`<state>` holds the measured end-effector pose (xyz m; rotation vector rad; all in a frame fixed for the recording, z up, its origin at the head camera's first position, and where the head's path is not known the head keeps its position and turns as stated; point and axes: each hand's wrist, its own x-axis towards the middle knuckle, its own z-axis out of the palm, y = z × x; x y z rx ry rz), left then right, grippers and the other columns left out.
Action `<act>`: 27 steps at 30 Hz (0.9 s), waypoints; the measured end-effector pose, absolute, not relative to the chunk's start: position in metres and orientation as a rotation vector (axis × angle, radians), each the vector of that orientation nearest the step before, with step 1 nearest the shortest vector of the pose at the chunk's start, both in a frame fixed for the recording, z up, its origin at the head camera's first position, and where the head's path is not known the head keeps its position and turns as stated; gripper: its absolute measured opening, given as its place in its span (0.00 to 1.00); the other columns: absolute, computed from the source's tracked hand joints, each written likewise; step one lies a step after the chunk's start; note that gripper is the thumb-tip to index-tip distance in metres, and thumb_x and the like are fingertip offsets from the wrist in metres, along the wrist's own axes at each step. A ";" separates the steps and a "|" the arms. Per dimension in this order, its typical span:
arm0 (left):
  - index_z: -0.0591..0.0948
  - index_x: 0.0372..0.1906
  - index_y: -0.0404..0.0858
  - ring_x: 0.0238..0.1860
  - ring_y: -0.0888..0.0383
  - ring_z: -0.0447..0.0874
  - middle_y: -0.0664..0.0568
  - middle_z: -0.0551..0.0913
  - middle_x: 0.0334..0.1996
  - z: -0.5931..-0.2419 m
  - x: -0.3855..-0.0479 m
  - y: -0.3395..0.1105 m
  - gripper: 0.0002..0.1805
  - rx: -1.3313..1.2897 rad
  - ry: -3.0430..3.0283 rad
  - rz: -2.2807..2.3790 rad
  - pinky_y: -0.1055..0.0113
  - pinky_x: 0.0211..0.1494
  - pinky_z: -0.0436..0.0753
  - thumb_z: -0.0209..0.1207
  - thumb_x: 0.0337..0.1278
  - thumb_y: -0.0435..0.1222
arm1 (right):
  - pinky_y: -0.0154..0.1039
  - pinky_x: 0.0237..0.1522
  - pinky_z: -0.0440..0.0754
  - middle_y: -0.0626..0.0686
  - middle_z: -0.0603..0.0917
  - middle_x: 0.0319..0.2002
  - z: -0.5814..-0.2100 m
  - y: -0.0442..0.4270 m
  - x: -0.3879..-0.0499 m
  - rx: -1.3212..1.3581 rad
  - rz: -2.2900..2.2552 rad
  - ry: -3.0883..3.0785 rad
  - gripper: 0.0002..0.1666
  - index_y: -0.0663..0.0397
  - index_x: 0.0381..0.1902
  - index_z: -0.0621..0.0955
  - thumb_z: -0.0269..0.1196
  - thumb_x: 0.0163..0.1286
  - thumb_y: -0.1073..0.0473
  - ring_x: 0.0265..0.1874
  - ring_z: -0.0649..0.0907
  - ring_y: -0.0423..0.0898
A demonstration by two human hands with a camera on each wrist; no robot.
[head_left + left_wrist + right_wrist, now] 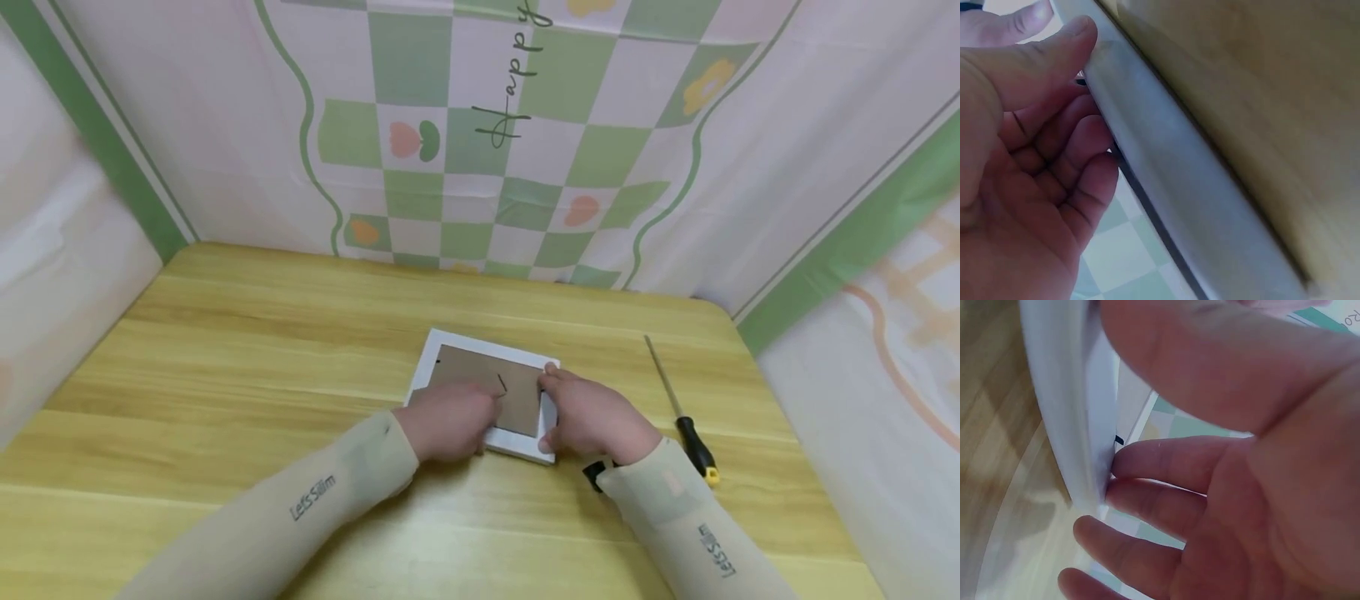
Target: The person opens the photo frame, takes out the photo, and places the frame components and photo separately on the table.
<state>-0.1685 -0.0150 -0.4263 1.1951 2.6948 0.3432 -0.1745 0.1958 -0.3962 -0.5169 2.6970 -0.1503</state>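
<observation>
White frame [517,442] lies backing [472,367] up on bench [262,350]; left hand [450,421] holds near edge, fingers curled, right hand [596,417] a wide grip on right end. Likely step: working at the backing; next move probably wants the frame braced. Left wrist view shows thumb on frame's side, hidden from head view, which alone shows screwdriver [697,450].

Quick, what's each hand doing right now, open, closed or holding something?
Left hand: fingers curled, touching the frame; whether it grips cannot be told.
Right hand: holding the frame at its right side.
</observation>
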 end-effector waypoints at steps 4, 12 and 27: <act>0.82 0.31 0.44 0.37 0.60 0.79 0.53 0.82 0.46 -0.424 -0.161 -0.014 0.07 1.234 2.654 0.327 0.66 0.47 0.79 0.70 0.53 0.35 | 0.54 0.62 0.71 0.61 0.60 0.75 -0.396 0.196 -0.175 -0.528 -0.148 2.683 0.52 0.62 0.73 0.66 0.77 0.54 0.57 0.69 0.67 0.59; 0.85 0.36 0.40 0.39 0.59 0.80 0.52 0.84 0.41 -0.416 -0.153 -0.022 0.05 1.276 2.584 0.318 0.66 0.50 0.79 0.60 0.62 0.30 | 0.54 0.64 0.68 0.58 0.56 0.77 -0.398 0.200 -0.177 -0.535 -0.172 2.652 0.54 0.59 0.75 0.64 0.76 0.53 0.59 0.71 0.63 0.57; 0.73 0.68 0.32 0.64 0.47 0.73 0.42 0.71 0.68 -0.399 -0.174 -0.095 0.34 0.930 2.733 0.342 0.56 0.62 0.74 0.69 0.56 0.37 | 0.55 0.63 0.69 0.58 0.55 0.77 -0.399 0.201 -0.176 -0.546 -0.180 2.647 0.55 0.60 0.76 0.63 0.76 0.53 0.59 0.71 0.63 0.58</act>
